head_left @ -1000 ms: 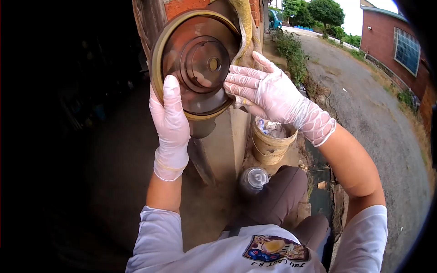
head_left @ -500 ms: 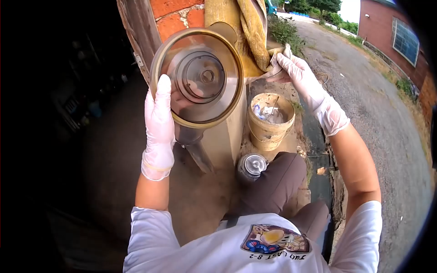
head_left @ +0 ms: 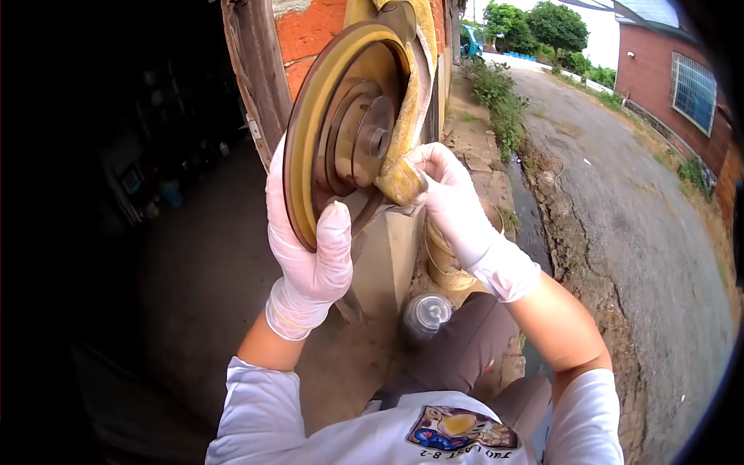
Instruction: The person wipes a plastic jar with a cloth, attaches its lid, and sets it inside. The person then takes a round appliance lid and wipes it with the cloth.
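A round brown see-through lid (head_left: 325,147) with a raised centre is tilted nearly on edge. My gloved left hand (head_left: 310,244) grips its lower left rim, thumb in front and fingers behind. A yellow cloth (head_left: 407,167) hangs down along the lid's right side. My gloved right hand (head_left: 449,198) pinches the cloth's lower end, close to the lid's raised centre. Part of the lid's right edge is hidden behind the cloth.
Below my right hand a yellowish bucket (head_left: 446,260) stands on the ground, partly covered. A clear jar (head_left: 428,314) is beside my knee. Behind the lid are a wooden post (head_left: 260,70) and red brick (head_left: 302,39). A road (head_left: 620,178) runs along the right.
The lid has turned from facing me to nearly edge-on. My right hand has come down and left with the cloth, now against the lid. The bucket is more covered than half a second ago.
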`<state>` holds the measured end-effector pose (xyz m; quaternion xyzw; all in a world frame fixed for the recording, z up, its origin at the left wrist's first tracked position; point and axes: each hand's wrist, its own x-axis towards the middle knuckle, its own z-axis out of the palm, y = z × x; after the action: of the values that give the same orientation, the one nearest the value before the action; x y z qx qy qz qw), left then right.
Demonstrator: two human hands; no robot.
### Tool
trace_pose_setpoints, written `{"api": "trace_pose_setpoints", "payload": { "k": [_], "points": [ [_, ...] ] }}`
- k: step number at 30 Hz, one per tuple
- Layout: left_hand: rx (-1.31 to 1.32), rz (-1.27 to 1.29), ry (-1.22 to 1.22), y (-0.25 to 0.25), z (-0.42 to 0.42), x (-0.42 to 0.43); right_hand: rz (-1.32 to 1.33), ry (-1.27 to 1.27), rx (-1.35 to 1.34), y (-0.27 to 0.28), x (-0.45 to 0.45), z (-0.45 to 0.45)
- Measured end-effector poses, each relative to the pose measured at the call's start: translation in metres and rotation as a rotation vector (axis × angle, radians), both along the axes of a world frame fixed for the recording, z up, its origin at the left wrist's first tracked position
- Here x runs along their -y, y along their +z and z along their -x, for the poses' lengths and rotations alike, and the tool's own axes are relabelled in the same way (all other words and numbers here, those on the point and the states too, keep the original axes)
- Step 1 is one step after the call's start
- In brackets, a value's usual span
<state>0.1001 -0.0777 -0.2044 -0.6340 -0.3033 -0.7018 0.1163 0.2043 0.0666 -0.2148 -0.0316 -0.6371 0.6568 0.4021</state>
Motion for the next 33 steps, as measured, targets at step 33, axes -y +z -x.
{"api": "trace_pose_setpoints", "payload": {
  "k": [33],
  "points": [
    [0.21,0.371,-0.131,0.041,-0.018,0.022,-1.502,-1.172,-0.242,0.101,-0.02,-0.01]
  ]
}}
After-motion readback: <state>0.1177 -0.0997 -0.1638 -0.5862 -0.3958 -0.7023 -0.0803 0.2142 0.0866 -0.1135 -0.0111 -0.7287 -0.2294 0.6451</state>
